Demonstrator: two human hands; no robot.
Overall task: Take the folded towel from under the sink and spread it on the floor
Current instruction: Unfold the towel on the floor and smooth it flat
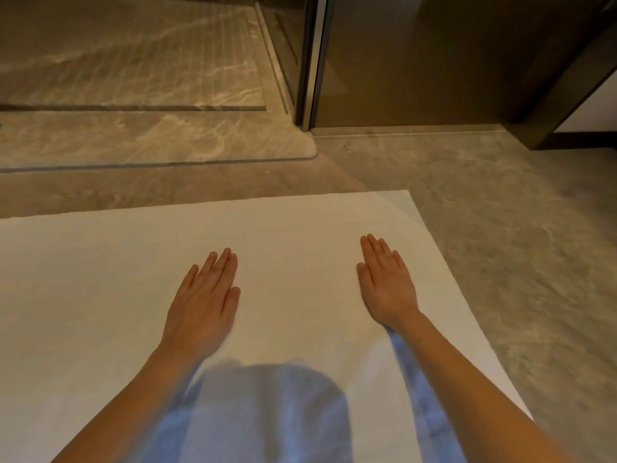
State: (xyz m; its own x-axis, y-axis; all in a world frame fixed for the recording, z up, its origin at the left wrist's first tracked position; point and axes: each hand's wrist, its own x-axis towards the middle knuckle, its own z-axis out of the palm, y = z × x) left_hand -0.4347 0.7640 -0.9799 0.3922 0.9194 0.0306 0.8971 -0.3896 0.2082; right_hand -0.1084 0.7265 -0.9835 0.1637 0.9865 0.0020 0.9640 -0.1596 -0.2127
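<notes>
A white towel (110, 282) lies unfolded and flat on the stone floor (521, 235), filling the lower left and middle of the head view. Its far edge and right edge are straight, and the far right corner is in sight. My left hand (203, 302) rests palm down on the towel near its middle, fingers straight and close together. My right hand (385, 284) lies palm down on it further right, near the right edge. Neither hand grips anything. The towel's left end runs out of frame, and my shadow falls on its near part.
A raised marble step (160, 142) with a rounded corner runs along the far left. A glass partition with a dark metal post (309, 61) stands behind it. A brown wall panel (417, 61) closes the back right. Bare floor lies to the right of the towel.
</notes>
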